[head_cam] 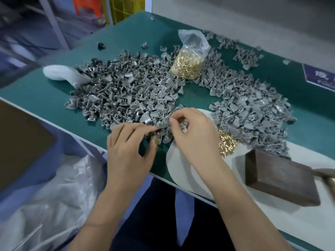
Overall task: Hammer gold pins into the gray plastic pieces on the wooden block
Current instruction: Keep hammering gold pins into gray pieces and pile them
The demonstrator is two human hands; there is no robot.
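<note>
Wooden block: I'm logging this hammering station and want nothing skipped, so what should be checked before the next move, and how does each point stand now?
1. Wooden block top free for work: ok, nothing lies on it.
2. Gray piece in hand: ok, the left hand and right hand pinch it together at the pile's near edge.
3. Piece set on the block: not ok, it is off to the block's left.
4. Loose gold pins available: ok, a heap lies beside the right hand.
5. Pin seated in the piece: cannot tell, fingers hide it.
6. Hammer ready: cannot tell, only a part shows at the frame's right edge.
</note>
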